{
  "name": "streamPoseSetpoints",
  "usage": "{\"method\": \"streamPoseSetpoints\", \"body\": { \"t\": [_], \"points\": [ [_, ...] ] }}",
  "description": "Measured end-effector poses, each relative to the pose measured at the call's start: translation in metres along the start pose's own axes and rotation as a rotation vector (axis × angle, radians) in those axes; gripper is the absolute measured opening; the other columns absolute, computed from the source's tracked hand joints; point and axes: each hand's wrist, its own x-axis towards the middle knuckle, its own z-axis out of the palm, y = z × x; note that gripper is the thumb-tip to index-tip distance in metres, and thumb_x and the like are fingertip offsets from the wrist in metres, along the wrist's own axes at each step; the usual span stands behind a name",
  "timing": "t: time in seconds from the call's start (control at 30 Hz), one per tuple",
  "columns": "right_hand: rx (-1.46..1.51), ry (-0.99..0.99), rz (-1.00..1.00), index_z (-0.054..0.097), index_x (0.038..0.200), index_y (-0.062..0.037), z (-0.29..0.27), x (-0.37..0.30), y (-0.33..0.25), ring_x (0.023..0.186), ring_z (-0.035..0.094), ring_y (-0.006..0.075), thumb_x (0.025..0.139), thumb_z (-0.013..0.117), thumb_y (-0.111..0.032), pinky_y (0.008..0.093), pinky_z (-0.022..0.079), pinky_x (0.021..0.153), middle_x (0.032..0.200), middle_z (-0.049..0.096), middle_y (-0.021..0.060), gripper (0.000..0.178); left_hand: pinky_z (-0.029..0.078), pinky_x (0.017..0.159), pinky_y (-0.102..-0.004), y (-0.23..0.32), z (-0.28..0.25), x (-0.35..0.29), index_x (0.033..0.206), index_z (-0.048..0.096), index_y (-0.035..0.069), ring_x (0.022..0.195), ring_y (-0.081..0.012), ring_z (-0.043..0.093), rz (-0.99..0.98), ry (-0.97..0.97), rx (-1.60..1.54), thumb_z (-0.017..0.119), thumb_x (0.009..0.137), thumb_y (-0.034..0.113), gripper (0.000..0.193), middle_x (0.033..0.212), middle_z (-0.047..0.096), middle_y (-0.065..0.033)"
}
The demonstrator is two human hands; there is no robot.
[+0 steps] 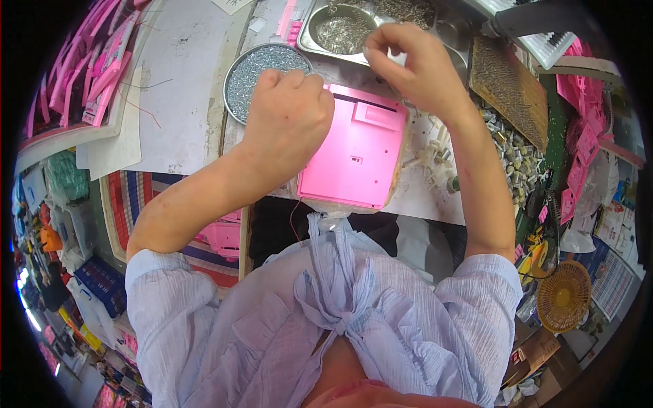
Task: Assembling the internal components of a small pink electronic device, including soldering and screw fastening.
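Observation:
A flat pink plastic housing [333, 175] with a raised bar and a small slot lies at the table's front edge, before my chest. My left hand [289, 115] is curled into a fist over its upper left corner and the round tin [228, 92] of small silvery screws. What that fist holds, if anything, is hidden. Off the housing's upper right, my right hand [423, 78] is raised by a steel tray [307, 49] with small metal parts in its oval hollow. Its thumb and forefinger are pressed together; anything between them is too small to make out.
Pink plastic housings with thin wires [105, 81] are stacked at the far left. On the right lie a brown board [510, 88] covered in small pieces and a heap of small metal cylinders [517, 160]. White plastic bits [435, 153] are scattered beside the pink housing. A yellow basket [563, 296] sits lower right.

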Motion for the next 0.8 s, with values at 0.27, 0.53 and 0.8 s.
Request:
{"method": "streamPoseSetpoints", "body": {
  "t": [0.27, 0.53, 0.8],
  "points": [
    [0.003, 0.034, -0.174, 0.065, 0.088, -0.0066, -0.002, -0.052, -0.027, 0.082, 0.06, 0.0283, 0.081, 0.073, -0.012, 0.0394, 0.05, 0.076, 0.083, 0.065, 0.0066, 0.011, 0.042, 0.061, -0.0231, -0.009, -0.02, 0.02, 0.095, 0.071, 0.0, 0.069, -0.0052, 0.052, -0.527, -0.364, -1.193, 0.07, 0.098, 0.018, 0.018, 0.08, 0.064, 0.0011],
    [-0.032, -0.043, -0.264, 0.064, 0.087, -0.0061, -0.014, -0.073, -0.047, 0.082, 0.059, 0.028, 0.077, 0.077, -0.012, 0.0397, 0.05, 0.072, 0.083, 0.064, 0.007, 0.017, 0.045, 0.061, -0.0241, -0.001, -0.012, 0.024, 0.09, 0.071, -0.002, 0.07, -0.0038, 0.054, -0.387, -0.533, -1.481, 0.071, 0.096, 0.017, 0.019, 0.076, 0.064, 0.0026],
    [0.2, 0.137, 0.103, 0.068, 0.087, -0.0053, -0.015, -0.111, -0.018, 0.076, 0.061, 0.0239, 0.084, 0.073, -0.013, 0.035, 0.049, 0.07, 0.08, 0.065, 0.0068, 0.01, 0.044, 0.061, -0.0237, 0.022, -0.015, 0.015, 0.088, 0.07, -0.003, 0.068, -0.0066, 0.055, -0.257, -0.257, -1.234, 0.07, 0.091, 0.009, 0.012, 0.078, 0.066, -0.0027]
  ]
}}
